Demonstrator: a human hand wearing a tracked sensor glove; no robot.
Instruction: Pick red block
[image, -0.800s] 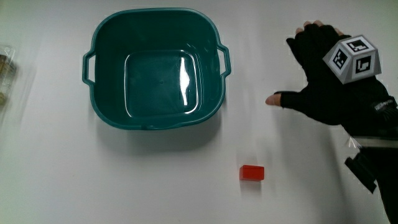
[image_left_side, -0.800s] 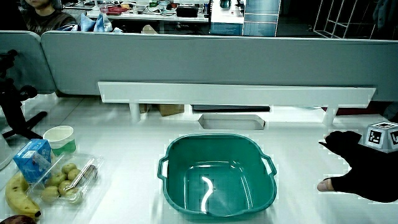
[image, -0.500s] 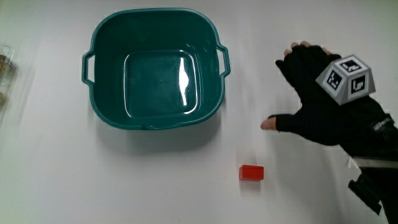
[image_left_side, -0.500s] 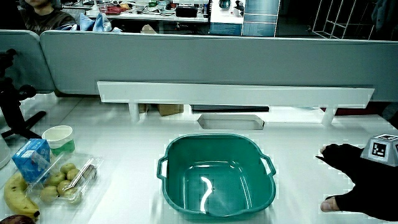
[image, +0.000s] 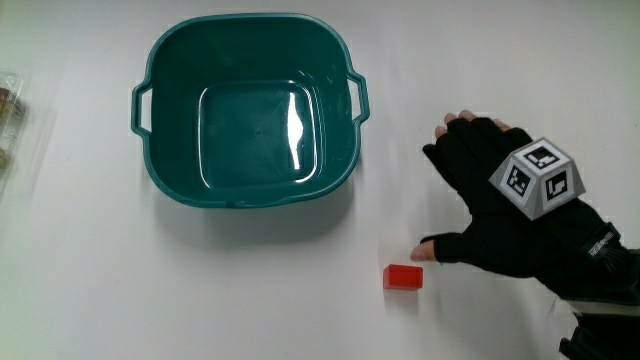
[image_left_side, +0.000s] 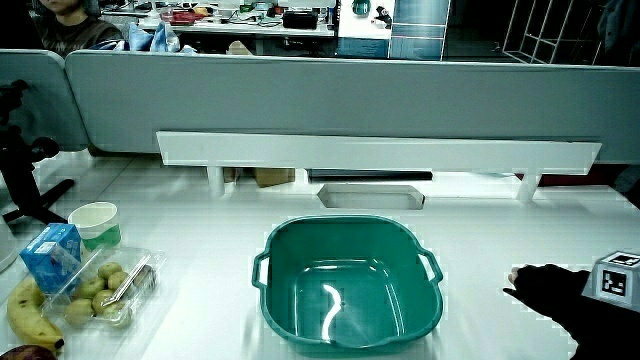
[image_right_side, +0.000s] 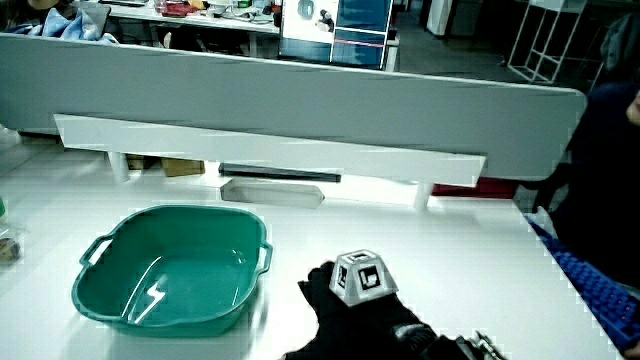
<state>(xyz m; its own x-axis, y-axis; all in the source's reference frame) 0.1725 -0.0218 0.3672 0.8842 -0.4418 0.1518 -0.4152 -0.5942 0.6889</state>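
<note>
A small red block (image: 404, 277) lies on the white table, nearer to the person than the teal tub (image: 250, 110). The gloved hand (image: 490, 205) hovers beside the block, its thumb tip just above the block and a short gap away. Its fingers are spread and hold nothing. The patterned cube (image: 536, 178) rides on its back. In both side views the hand (image_left_side: 560, 300) (image_right_side: 345, 305) sits beside the tub (image_left_side: 348, 285) (image_right_side: 165, 268); the block does not show there.
The tub is empty. At the table's edge in a side view lie a clear box of kiwis (image_left_side: 105, 288), a banana (image_left_side: 25, 315), a blue carton (image_left_side: 52, 250) and a cup (image_left_side: 97, 222). A low partition (image_left_side: 320, 95) closes off the table.
The hand has moved toward the person and closer to the red block, its thumb now nearly at the block. The block and tub have not moved.
</note>
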